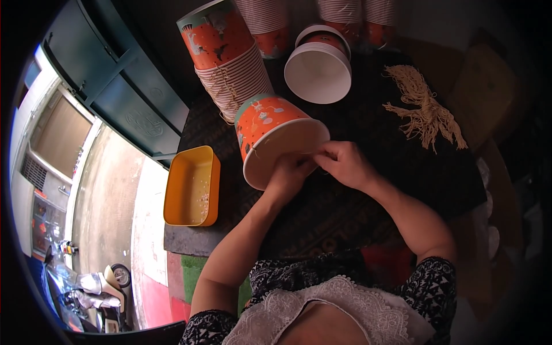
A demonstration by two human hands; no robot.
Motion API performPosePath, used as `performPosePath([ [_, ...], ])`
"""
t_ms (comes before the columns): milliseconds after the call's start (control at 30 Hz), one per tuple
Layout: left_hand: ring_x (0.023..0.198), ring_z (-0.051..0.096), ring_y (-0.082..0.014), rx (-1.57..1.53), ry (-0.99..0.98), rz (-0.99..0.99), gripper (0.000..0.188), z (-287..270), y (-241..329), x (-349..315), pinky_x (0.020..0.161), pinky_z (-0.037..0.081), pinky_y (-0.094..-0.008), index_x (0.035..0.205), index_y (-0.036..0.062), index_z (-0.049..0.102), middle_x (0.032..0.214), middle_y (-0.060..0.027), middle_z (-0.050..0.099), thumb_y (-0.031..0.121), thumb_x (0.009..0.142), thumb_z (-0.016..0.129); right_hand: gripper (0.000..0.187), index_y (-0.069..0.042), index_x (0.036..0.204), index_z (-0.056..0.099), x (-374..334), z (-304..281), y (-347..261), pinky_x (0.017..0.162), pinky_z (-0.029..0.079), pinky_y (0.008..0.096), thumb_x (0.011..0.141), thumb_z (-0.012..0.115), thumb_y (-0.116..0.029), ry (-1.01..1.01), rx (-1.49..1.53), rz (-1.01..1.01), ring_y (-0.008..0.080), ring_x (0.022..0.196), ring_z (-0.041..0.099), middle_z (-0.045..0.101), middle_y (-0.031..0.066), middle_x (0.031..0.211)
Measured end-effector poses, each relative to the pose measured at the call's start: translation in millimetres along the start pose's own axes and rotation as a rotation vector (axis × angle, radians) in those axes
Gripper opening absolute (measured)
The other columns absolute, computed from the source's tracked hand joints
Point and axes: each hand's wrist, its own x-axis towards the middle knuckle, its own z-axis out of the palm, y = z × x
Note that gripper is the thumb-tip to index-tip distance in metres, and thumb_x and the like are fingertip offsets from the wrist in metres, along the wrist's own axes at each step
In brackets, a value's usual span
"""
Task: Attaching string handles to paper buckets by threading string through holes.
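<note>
A paper bucket (270, 118), orange with a green band and printed figures, lies tilted on its side with its white mouth facing me. A short bit of cord (255, 149) shows at its left rim. My left hand (287, 175) reaches into the mouth and is closed at the lower right rim, its fingertips partly hidden. Right beside it, the thumb and fingers of my right hand (348, 164) pinch together at the rim's right side. Whatever lies between them is too small to make out.
Behind the bucket leans a tall stack of nested buckets (230, 75) with cords hanging on it. Two white-mouthed buckets (318, 72) lie farther back. A bundle of beige cords (425, 106) rests at right on the dark table (368, 218). A yellow tray (191, 187) with small bits stands left.
</note>
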Motion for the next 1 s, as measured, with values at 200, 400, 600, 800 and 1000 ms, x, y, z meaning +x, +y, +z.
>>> performPosePath([
  [200, 0.082, 0.065, -0.0174, -0.037, 0.02, 0.055, 0.018, -1, -10, 4, 0.074, 0.048, -0.0303, 0.095, -0.0035, 0.066, 0.086, -0.0132, 0.069, 0.011, 0.086, 0.063, 0.012, 0.0, 0.081, 0.063, 1, -16, -27, 0.055, 0.049, 0.0335, 0.08, 0.067, -0.012, -0.201, -0.39, 0.12, 0.0233, 0.06, 0.065, 0.064, 0.0159, 0.067],
  [400, 0.077, 0.065, -0.0188, 0.054, 0.015, 0.041, 0.017, 0, -10, 6, 0.071, 0.049, -0.031, 0.089, -0.0038, 0.067, 0.081, -0.0141, 0.068, 0.012, 0.084, 0.064, 0.012, -0.001, 0.081, 0.066, 4, -26, -22, 0.06, 0.051, 0.0356, 0.08, 0.064, -0.013, -0.324, -0.446, 0.171, 0.0287, 0.067, 0.067, 0.066, 0.0168, 0.072],
  [600, 0.075, 0.065, -0.0194, 0.098, 0.038, 0.019, 0.015, 1, -10, 6, 0.07, 0.049, -0.032, 0.088, -0.0026, 0.067, 0.079, -0.0142, 0.068, 0.011, 0.083, 0.063, 0.015, -0.002, 0.082, 0.069, 13, -44, -38, 0.066, 0.051, 0.0339, 0.082, 0.059, -0.014, -0.715, -0.516, 0.417, 0.0244, 0.072, 0.067, 0.068, 0.0132, 0.076],
  [800, 0.074, 0.064, -0.0193, 0.051, 0.056, 0.09, 0.015, 3, -20, 10, 0.069, 0.049, -0.0322, 0.089, -0.0026, 0.067, 0.079, -0.0138, 0.068, 0.011, 0.083, 0.063, 0.014, -0.001, 0.087, 0.067, 10, -39, -36, 0.054, 0.041, 0.0217, 0.088, 0.057, -0.011, -0.503, 0.113, 0.213, 0.0056, 0.058, 0.05, 0.058, -0.0014, 0.064],
  [1000, 0.075, 0.063, -0.016, -0.108, 0.023, 0.079, 0.016, 13, -18, 9, 0.069, 0.048, -0.0311, 0.089, -0.0026, 0.067, 0.079, -0.0134, 0.068, 0.012, 0.085, 0.064, 0.014, 0.001, 0.088, 0.065, 9, -34, -30, 0.052, 0.044, 0.0237, 0.09, 0.056, -0.009, -0.321, 0.062, 0.025, 0.0088, 0.056, 0.055, 0.061, 0.0028, 0.064],
])
